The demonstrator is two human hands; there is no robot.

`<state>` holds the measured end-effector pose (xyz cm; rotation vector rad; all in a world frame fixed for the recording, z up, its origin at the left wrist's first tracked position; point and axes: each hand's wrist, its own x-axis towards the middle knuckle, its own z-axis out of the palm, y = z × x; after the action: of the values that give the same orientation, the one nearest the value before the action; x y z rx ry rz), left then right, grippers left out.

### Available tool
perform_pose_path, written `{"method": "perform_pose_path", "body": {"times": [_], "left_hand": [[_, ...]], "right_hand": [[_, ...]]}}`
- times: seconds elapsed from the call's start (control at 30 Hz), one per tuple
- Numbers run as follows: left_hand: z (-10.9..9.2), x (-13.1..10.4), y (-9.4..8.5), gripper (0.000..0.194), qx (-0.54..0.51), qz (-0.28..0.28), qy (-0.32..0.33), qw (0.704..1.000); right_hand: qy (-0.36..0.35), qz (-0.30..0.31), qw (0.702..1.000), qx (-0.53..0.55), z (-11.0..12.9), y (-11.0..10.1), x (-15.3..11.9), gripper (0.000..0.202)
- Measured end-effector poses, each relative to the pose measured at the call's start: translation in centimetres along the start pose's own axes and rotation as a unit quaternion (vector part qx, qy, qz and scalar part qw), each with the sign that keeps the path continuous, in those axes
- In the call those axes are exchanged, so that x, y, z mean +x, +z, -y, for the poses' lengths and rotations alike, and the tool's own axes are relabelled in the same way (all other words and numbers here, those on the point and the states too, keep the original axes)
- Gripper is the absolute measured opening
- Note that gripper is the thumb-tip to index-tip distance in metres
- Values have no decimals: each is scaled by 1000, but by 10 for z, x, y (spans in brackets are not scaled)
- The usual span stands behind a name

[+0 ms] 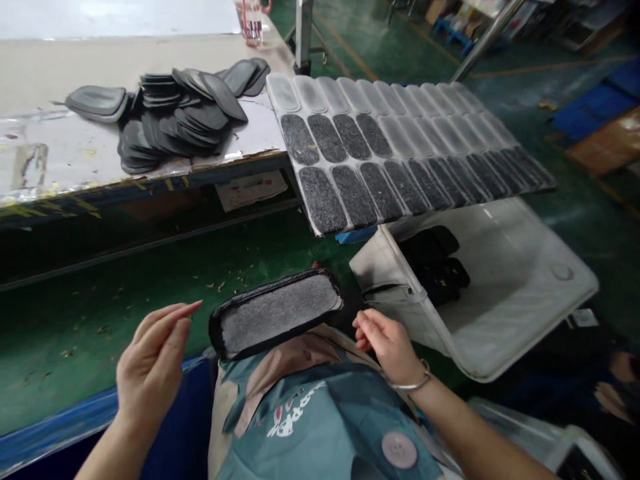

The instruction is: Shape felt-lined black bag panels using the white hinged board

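Observation:
A dark, rounded piece with a black rim and a flat grey speckled panel (283,310) lies across my lap, on the teal apron (320,413). To its left hovers my left hand (150,367), apart from it, index finger stretched out and thumb close beneath; I see nothing in it. My right hand (387,343) is just off the piece's right end, with fingers curled to the thumb; whatever lies inside the curl is hidden. Beyond the piece, a board (320,230) carries rows of rounded pads, some dark speckled, others pale and glossy.
Dark oval pads (175,127) are heaped on the worktable (65,150) at the left. Below the board, a white bin (505,293) holds black pieces (440,267). A blue bin (180,427) stands by my left arm. Part of another person's hand (613,400) shows at far right.

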<state>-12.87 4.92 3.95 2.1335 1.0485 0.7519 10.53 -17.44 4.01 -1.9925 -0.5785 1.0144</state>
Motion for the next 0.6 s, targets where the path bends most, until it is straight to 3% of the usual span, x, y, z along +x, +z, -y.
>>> {"method": "perform_pose_path", "body": {"times": [0.03,0.07,0.1,0.17,0.23,0.37,0.5,0.6], "left_hand": [[-11,5,-3,30,6,83,79,993],[-25,11,-2,36,1,177,167,970],[-40,17,4,41,-6,234,240,942],[-69,28,25,44,12,320,321,891],[-92,36,48,35,32,378,354,855],[-104,43,75,20,93,439,345,824],[-95,44,78,22,111,460,346,810],[-91,45,78,23,111,465,344,808]], "right_hand": [[9,16,1000,-1,4,-5,5,42],[13,31,999,-10,9,-8,10,45],[13,48,998,-25,15,-10,16,47],[6,72,995,-75,25,-10,24,48],[-4,78,988,-136,31,-6,30,45],[12,70,984,-166,31,1,34,40],[41,63,987,-142,31,3,36,39],[5,55,981,-184,35,2,37,35]]}}
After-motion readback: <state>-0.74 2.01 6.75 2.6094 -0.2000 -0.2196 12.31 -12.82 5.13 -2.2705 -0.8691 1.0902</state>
